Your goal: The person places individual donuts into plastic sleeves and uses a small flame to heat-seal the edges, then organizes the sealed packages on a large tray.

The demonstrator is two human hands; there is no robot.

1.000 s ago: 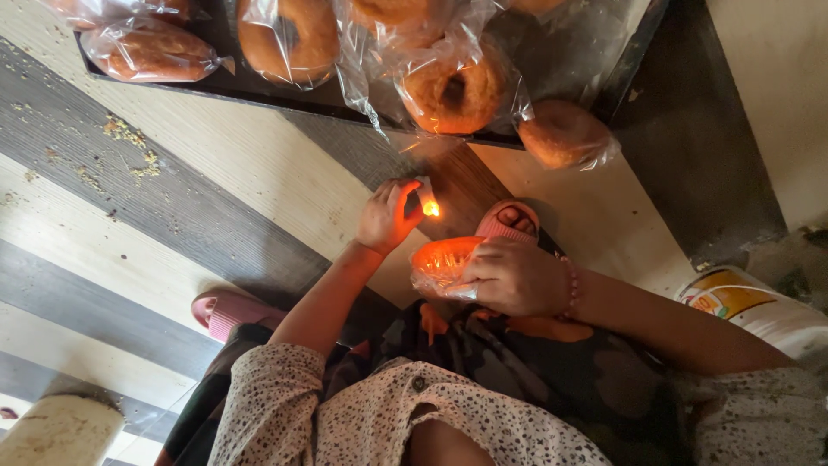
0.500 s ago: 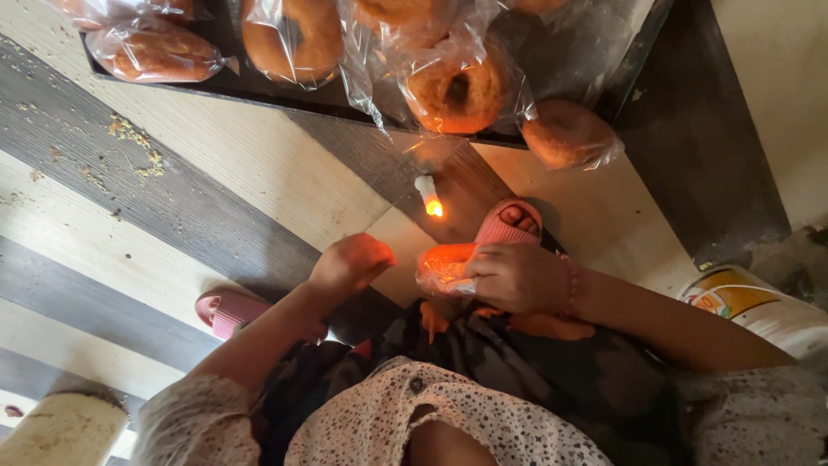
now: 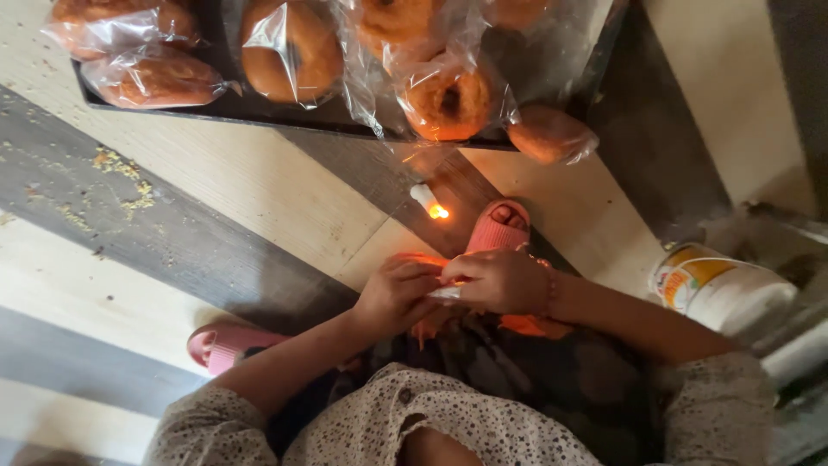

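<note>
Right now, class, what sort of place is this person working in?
Probably a home or small food workshop, with work done on the floor. A tray holds bagged doughnuts, a lit candle stands nearby, and both hands pinch a clear bag.

Striped floor (image 3: pixel 216 198) with lit candle (image 3: pixel 427 200), tray (image 3: pixel 259 108), tub (image 3: pixel 716 289).

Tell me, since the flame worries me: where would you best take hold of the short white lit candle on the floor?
Probably grip the short white lit candle low on its unlit end, coming from the upper left of the view. It looks tilted, its flame pointing lower right toward the pink sandal, so that side keeps fingers clear.
</note>
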